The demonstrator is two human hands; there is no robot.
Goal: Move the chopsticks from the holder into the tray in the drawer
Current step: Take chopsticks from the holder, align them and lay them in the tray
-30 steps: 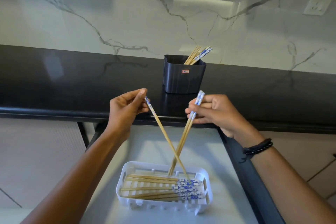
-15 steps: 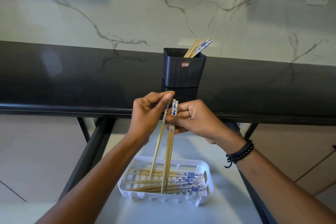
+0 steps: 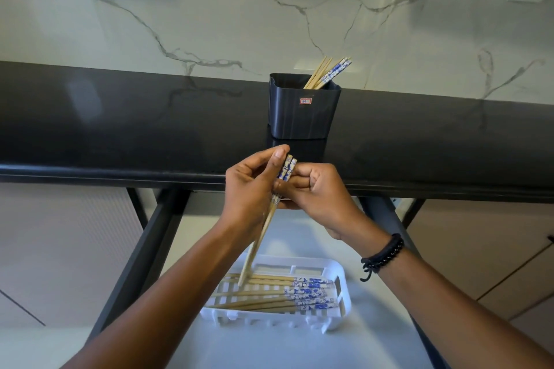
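Both hands [image 3: 284, 189] gripping chopsticks [image 3: 260, 238], above tray [image 3: 341, 274]

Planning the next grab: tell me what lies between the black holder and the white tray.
In the head view, both hands, left hand and right hand, gripping a chopstick bundle, sit between holder and tray.

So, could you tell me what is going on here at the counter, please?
A person is moving chopsticks from a black holder on the dark counter into a white tray in the open drawer below. Both the left hand and the right hand grip a small bundle of chopsticks, tips angled down over the tray. Several chopsticks already lie in the tray, and a few chopsticks remain in the holder.
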